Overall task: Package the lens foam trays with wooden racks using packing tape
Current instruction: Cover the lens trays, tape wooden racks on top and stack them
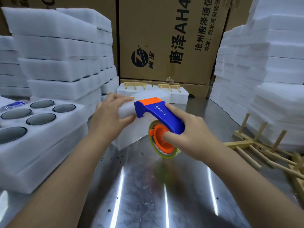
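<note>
Table (148, 186) | left hand (110, 117) — 1 foam tray (128, 139) | right hand (189, 134) — 1 dispenser (164, 112)

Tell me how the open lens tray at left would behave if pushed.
Probably light and slightly flexible: the foam tray is soft white foam. Its lenses sit uncovered in shallow pockets, so a tilt or jolt could spill them.

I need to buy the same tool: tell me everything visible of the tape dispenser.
The tape dispenser is blue plastic with an orange front cap and an orange hub carrying a clear, yellowish tape roll. The right hand grips its handle, one fingertip in the hub; its head meets the foam block that the left hand holds.
</note>
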